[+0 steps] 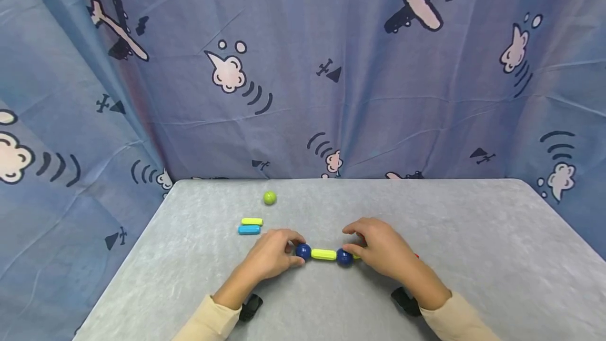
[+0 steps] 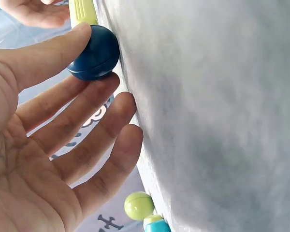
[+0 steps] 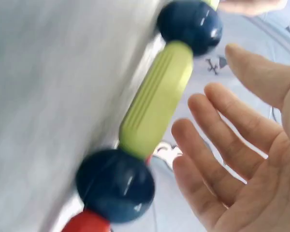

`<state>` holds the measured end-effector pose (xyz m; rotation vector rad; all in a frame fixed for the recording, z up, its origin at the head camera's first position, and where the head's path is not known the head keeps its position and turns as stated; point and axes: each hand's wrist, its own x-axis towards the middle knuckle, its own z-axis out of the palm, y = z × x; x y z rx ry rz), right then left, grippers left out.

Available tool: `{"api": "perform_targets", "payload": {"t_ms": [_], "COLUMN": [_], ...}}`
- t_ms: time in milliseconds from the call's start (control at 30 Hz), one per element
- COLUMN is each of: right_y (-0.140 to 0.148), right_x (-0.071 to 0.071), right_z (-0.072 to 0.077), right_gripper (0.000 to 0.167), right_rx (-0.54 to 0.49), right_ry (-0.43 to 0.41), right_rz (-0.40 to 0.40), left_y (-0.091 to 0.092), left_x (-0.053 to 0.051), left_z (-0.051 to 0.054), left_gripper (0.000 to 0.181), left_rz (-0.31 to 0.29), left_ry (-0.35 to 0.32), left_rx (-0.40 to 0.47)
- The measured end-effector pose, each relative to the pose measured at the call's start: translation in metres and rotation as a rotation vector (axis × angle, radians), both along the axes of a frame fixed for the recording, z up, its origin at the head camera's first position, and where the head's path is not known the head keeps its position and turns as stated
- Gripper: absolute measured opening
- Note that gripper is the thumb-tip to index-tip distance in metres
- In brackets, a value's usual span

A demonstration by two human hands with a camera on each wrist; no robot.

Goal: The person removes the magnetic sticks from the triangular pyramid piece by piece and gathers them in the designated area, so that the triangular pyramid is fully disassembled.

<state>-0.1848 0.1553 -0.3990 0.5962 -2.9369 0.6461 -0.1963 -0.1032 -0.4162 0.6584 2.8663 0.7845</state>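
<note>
A chain of dark blue balls and ribbed yellow-green rods lies on the grey table. My left hand (image 1: 273,254) pinches the leftmost blue ball (image 2: 97,54) between thumb and fingertips. From that ball a yellow-green rod (image 1: 324,254) runs to a second blue ball (image 1: 344,259). Beside this second ball my right hand (image 1: 380,243) hovers, thumb and fingers spread and holding nothing. The right wrist view shows the chain continuing through another yellow-green rod (image 3: 157,99) and a further blue ball (image 3: 116,186) to a red piece (image 3: 87,222). My right hand mostly hides that stretch in the head view.
Toward the back left of the table lies a light green ball (image 1: 269,197). A loose yellow-green rod (image 1: 252,221) and a blue rod (image 1: 249,230) lie side by side left of my left hand. A patterned blue curtain (image 1: 293,136) hangs behind the table.
</note>
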Motion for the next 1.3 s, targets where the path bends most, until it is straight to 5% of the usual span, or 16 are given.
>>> {"api": "perform_targets", "payload": {"t_ms": [267, 533, 1300], "right_y": [-0.024, -0.041, -0.043], "right_x": [0.009, 0.013, 0.011], "right_z": [-0.004, -0.009, -0.015], "right_gripper": [0.033, 0.029, 0.021], "right_rx": [-0.002, -0.004, 0.003], "right_ry": [-0.068, -0.094, -0.114], "right_rz": [0.061, 0.032, -0.009], "left_y": [0.004, 0.006, 0.003], "left_x": [0.001, 0.001, 0.002], "left_z": [0.0, -0.001, -0.003], "left_gripper": [0.036, 0.039, 0.031], "left_rz": [-0.007, -0.039, -0.041], "left_ry": [-0.004, 0.0, 0.045], "left_rx": [-0.007, -0.021, -0.002]}}
